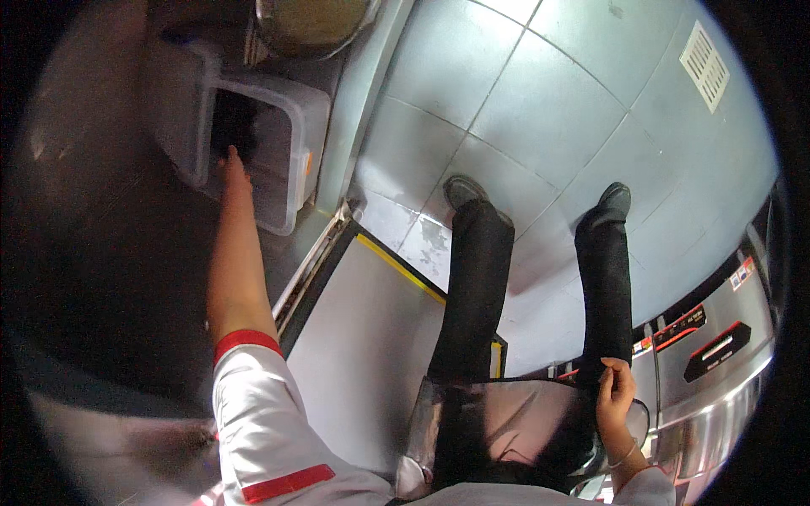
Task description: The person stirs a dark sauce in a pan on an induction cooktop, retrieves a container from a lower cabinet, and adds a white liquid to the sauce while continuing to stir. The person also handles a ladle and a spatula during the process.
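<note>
My left hand (236, 169) reaches down into a translucent plastic bin (296, 126) inside a dark cabinet. Its fingertips are beside something black (235, 123) in the bin. Shadow hides whether they grip it. At the right, my right hand (616, 387) is by my right thigh, over the dark trouser leg, fingers curled loosely. I cannot tell if it pinches the cloth; no other object shows in it. Below the bin, the cabinet door (361, 335) with a black gasket and a yellow strip stands swung out beside my left leg.
A container with brownish contents (313, 25) is at the upper left, above the bin. My shoes stand on grey floor tiles (506, 107), with a slotted drain cover (705, 66) farther off. Stainless steel equipment with red-and-black panels (718, 351) lines the right side. A glossy apron (519, 411) covers my lap.
</note>
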Available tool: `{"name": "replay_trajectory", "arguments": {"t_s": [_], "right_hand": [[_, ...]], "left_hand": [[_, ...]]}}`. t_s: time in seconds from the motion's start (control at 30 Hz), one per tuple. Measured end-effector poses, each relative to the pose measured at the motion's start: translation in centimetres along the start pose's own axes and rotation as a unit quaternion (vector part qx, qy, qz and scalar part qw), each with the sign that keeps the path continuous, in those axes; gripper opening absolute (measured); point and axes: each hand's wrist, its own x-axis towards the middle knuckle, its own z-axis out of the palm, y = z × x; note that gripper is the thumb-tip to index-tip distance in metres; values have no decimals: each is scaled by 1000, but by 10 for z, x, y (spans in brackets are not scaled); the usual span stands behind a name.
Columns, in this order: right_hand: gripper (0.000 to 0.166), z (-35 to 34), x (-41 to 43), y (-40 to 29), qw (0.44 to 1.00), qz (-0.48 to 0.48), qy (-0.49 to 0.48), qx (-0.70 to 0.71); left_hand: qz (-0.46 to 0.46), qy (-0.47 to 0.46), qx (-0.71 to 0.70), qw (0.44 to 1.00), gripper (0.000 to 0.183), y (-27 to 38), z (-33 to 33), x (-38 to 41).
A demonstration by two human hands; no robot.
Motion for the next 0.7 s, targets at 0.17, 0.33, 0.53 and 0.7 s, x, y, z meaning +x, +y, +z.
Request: {"name": "replay_trajectory", "arguments": {"t_s": [0.17, 0.33, 0.53, 0.7], "right_hand": [[14, 11, 3, -24, 1000, -1, 13, -24], [12, 13, 20, -35, 998, -40, 14, -36], [14, 14, 15, -37, 999, -9, 5, -40], [15, 7, 21, -29, 1000, 11, 16, 8]], "left_hand": [[-39, -29, 43, 998, 101, 57, 41, -23], [242, 74, 317, 914, 78, 58, 91, 55], [481, 103, 244, 836, 52, 39, 125, 26], [182, 179, 88, 963, 45, -6, 33, 116]]}}
